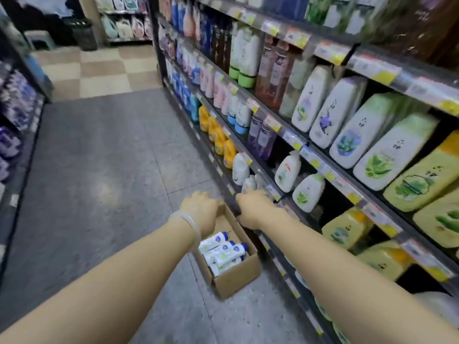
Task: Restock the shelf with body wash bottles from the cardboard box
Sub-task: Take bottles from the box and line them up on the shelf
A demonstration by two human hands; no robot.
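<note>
While lying packed in the cardboard box [233, 271] on the floor beside the shelf [293, 140], body wash bottles [223, 252]: probably light, stiff, slick, best gripped mid-body; left hand [200, 207] and right hand [250, 207] gripping box rim, finger spread untellable.

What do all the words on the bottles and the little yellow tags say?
None can be read.
Price tags on the shelf edges: print too blurred.
Tall white bottles: a few dark characters, too blurred.
Bottles in the box: blue-and-green marks only, too small.
Orange jugs: labels blurred.
</note>
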